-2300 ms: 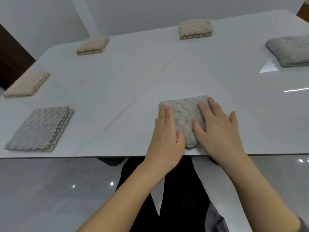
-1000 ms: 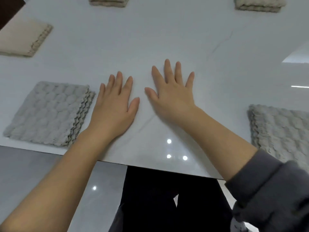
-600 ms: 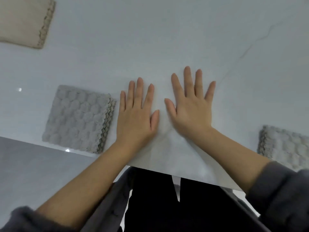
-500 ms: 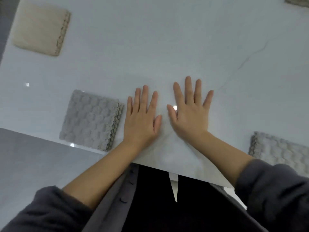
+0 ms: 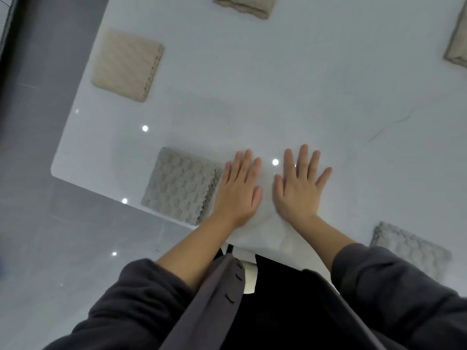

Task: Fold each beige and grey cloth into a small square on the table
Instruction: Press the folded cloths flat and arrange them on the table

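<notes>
Both grips are bare hands lying palm-down on the glossy white surface [image 5: 252, 97] near its front edge. The left grip [image 5: 238, 190] and the right grip [image 5: 297, 192] each have straight, spread fingers and hold nothing. Every cloth in view already lies as a folded square. One grey cloth [image 5: 180, 185] is just beside the left grip, its stacked scalloped edges facing the hand; whether they touch I cannot tell. A second grey cloth [image 5: 409, 246] lies near the front edge beyond the right forearm. A beige cloth [image 5: 126, 64] sits toward the far left corner, and two more beige ones are cut off by the frame, one at the top [image 5: 243, 5] and one at the right [image 5: 458, 44]. Judging by the puffy bubble weave, these cloths look light, soft and springy, with no stiffness of their own, so a folded stack would likely fan apart if lifted by one layer. The polished surface probably lets them slide easily under a push. If one needs moving, the better hold is a pinch through all the layers at a corner of the stacked edge, or a flat palm on top.
</notes>
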### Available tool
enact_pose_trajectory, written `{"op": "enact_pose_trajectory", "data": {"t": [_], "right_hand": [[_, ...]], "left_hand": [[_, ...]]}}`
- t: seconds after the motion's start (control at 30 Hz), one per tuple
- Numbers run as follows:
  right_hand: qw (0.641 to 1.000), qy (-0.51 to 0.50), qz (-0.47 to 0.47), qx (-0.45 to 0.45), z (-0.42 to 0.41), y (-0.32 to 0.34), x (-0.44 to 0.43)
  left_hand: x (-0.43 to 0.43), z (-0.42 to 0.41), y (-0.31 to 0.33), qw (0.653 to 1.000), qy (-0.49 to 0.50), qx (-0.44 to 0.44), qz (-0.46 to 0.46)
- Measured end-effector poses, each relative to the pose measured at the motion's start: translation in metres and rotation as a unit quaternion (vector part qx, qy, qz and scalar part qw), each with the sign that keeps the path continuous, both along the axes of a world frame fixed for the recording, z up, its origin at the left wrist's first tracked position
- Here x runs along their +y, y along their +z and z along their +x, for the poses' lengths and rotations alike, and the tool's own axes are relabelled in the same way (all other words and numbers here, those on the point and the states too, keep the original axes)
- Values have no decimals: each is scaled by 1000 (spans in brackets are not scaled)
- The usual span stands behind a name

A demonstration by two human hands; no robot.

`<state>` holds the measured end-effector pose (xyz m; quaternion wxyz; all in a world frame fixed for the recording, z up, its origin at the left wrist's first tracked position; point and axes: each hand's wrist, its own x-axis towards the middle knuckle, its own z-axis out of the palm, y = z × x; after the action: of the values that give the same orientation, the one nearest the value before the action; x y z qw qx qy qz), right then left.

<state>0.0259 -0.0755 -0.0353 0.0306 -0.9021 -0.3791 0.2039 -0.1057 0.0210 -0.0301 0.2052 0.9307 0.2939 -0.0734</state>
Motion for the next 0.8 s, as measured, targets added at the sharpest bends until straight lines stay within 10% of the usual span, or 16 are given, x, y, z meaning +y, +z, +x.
{"op": "enact_pose_trajectory", "data": {"t": [0.3,0.8], "right_hand": [[983,-22,133,128,-147,35,70],[991,-97,88,32,-207,0,108]], "left_hand": [[109,-125,31,996,58,-68,19],[137,-162,-14,997,-63,-48,-22]]}}
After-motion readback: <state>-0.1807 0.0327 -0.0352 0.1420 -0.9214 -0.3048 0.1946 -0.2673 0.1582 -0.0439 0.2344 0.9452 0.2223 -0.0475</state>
